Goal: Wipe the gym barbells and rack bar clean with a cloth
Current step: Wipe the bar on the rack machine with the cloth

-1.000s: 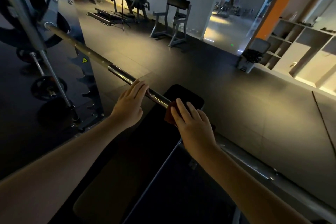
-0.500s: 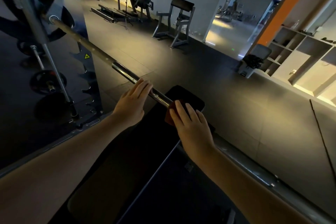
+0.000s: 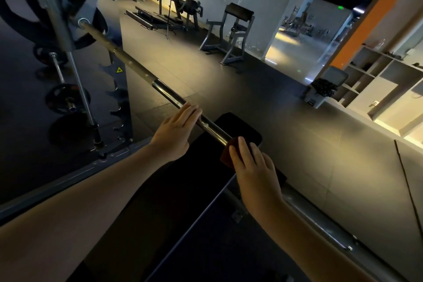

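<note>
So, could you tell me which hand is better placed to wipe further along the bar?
Right: the right hand presses the cloth onto the bar, while the left hand rests bare on it, holding no cloth.

cloth [image 3: 225,154] mostly hidden under right hand [image 3: 256,173], bar [image 3: 174,98] cut off at lower right edge
</note>
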